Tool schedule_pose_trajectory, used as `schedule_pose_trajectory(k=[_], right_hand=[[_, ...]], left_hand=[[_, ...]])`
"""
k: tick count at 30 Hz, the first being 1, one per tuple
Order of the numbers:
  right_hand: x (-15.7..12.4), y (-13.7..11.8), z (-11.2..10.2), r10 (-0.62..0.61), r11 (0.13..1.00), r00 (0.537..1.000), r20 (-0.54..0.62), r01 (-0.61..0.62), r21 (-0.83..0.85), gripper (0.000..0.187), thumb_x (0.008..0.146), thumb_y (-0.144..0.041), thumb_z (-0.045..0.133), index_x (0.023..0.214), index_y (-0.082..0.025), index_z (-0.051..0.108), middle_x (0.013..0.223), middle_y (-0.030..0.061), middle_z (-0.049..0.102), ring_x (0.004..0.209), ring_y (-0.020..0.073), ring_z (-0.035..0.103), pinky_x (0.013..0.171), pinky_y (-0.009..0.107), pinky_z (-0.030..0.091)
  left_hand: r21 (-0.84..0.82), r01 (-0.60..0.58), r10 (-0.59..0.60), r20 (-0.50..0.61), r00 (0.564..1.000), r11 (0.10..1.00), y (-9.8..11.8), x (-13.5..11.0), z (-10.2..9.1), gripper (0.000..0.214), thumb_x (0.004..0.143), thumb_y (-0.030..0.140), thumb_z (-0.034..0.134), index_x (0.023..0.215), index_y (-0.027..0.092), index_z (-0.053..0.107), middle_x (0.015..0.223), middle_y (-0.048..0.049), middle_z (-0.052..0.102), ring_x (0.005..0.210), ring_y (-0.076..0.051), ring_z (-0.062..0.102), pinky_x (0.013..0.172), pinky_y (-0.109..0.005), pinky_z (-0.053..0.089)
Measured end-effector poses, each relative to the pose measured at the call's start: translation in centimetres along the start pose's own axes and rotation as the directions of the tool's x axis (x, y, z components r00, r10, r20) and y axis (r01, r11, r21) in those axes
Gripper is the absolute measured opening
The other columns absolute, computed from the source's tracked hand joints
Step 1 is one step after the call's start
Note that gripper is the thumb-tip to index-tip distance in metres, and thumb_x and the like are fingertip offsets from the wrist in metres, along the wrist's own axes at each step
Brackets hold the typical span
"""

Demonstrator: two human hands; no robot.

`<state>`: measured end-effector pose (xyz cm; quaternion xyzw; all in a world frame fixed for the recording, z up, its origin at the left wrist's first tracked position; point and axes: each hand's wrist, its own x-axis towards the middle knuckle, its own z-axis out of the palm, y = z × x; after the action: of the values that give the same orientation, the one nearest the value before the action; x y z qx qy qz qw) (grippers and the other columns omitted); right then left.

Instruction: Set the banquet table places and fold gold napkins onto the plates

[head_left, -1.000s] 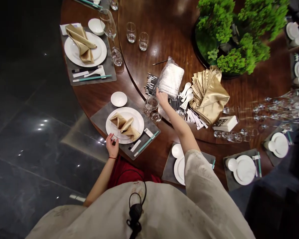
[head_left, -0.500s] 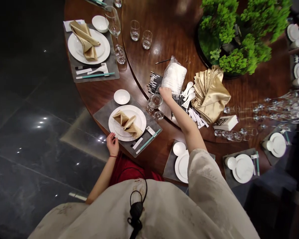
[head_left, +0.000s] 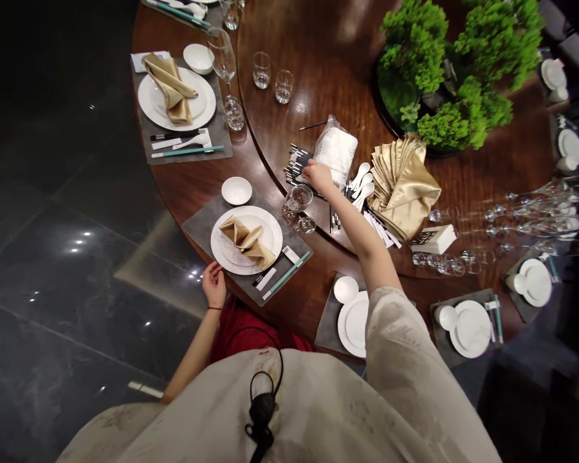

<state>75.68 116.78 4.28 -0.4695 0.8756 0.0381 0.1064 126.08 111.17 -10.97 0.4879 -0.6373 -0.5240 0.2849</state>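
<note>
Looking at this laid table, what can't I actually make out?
In the head view:
Whether the right hand holds anything: the hand itself hides that.
The right part of the plate beside the right sleeve, which covers it.
Much of what surrounds the topmost teal chopsticks: cut off by the top edge.
The count of far-right stemmed glasses: dim, small and overlapping.

Grey placemats point(head_left: 200, 222) line the glossy brown table's point(head_left: 171, 183) curved edge; farther in, its inner disc point(head_left: 318, 58) bears gold napkins point(head_left: 406, 190), white spoons point(head_left: 361, 186), black sticks point(head_left: 294, 164) and a green centrepiece point(head_left: 448, 125).
</note>
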Motion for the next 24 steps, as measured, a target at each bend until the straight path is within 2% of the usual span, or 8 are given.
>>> schedule_pose_trajectory(k=[5, 11, 15, 18, 21, 24], right_hand=[[0.2, 0.8, -1.0, 0.023, 1.0, 0.999, -0.042, -0.023, 0.016, 0.034, 0.097, -0.028, 0.046, 0.112, -0.009, 0.069, 0.116, 0.016, 0.064, 0.103, 0.0267, 0.058, 0.082, 0.03, 0.042], [-1.0, 2.0, -0.5, 0.249, 0.969, 0.968, -0.036, -0.249, 0.003, 0.039, 0.1, -0.031, 0.04, 0.124, -0.008, 0.058, 0.111, 0.0206, 0.066, 0.1, 0.0308, 0.06, 0.084, 0.036, 0.044], [-2.2, 2.5, -0.1, 0.314, 0.949, 0.947, -0.064, -0.315, -0.003, 0.043, 0.101, -0.034, 0.035, 0.13, -0.006, 0.051, 0.107, 0.0229, 0.066, 0.097, 0.0316, 0.061, 0.083, 0.037, 0.044], [-2.6, 2.6, -0.2, 0.276, 0.959, 0.961, -0.031, -0.277, -0.052, 0.04, 0.102, -0.028, 0.033, 0.133, -0.008, 0.05, 0.108, 0.022, 0.066, 0.098, 0.0301, 0.062, 0.083, 0.036, 0.043], [-2.2, 2.1, -0.5, 0.144, 0.981, 0.989, 0.02, -0.14, -0.132, 0.038, 0.101, -0.02, 0.033, 0.132, -0.012, 0.054, 0.116, 0.022, 0.065, 0.104, 0.0288, 0.061, 0.086, 0.036, 0.042], [-1.2, 0.9, -0.5, 0.021, 0.982, 0.998, 0.062, -0.009, -0.189, 0.039, 0.1, -0.017, 0.033, 0.127, -0.013, 0.061, 0.12, 0.0224, 0.064, 0.108, 0.029, 0.06, 0.089, 0.038, 0.041]], left_hand=[[-0.013, 0.007, -0.008, -0.031, 1.0, 1.0, 0.3, 0.2, 0.2, 0.036, 0.085, 0.034, 0.061, 0.117, 0.017, 0.058, 0.12, -0.0143, 0.063, 0.105, -0.022, 0.069, 0.089, -0.036, 0.057], [-0.06, -0.006, 0.004, -0.038, 0.999, 0.998, 1.7, 1.1, 0.5, 0.035, 0.085, 0.034, 0.061, 0.116, 0.018, 0.057, 0.121, -0.014, 0.062, 0.103, -0.021, 0.069, 0.092, -0.036, 0.056], [-0.073, -0.012, 0.009, -0.044, 0.999, 0.997, 1.9, 1.1, 0.3, 0.034, 0.087, 0.036, 0.06, 0.116, 0.018, 0.056, 0.123, -0.0137, 0.061, 0.1, -0.02, 0.07, 0.092, -0.036, 0.056], [-0.085, 0.0, -0.003, -0.035, 0.999, 0.996, 1.6, 0.8, 0.0, 0.034, 0.087, 0.036, 0.06, 0.115, 0.017, 0.056, 0.122, -0.0137, 0.061, 0.099, -0.02, 0.07, 0.091, -0.036, 0.056], [-0.096, 0.008, -0.01, -0.02, 1.0, 0.995, 1.3, 0.4, -0.2, 0.033, 0.086, 0.036, 0.061, 0.113, 0.017, 0.057, 0.121, -0.0138, 0.062, 0.098, -0.02, 0.071, 0.091, -0.036, 0.057], [-0.095, 0.017, -0.019, -0.018, 1.0, 0.995, 1.3, 0.0, -0.4, 0.032, 0.087, 0.037, 0.061, 0.112, 0.018, 0.057, 0.118, -0.0133, 0.064, 0.098, -0.021, 0.072, 0.089, -0.036, 0.057]])
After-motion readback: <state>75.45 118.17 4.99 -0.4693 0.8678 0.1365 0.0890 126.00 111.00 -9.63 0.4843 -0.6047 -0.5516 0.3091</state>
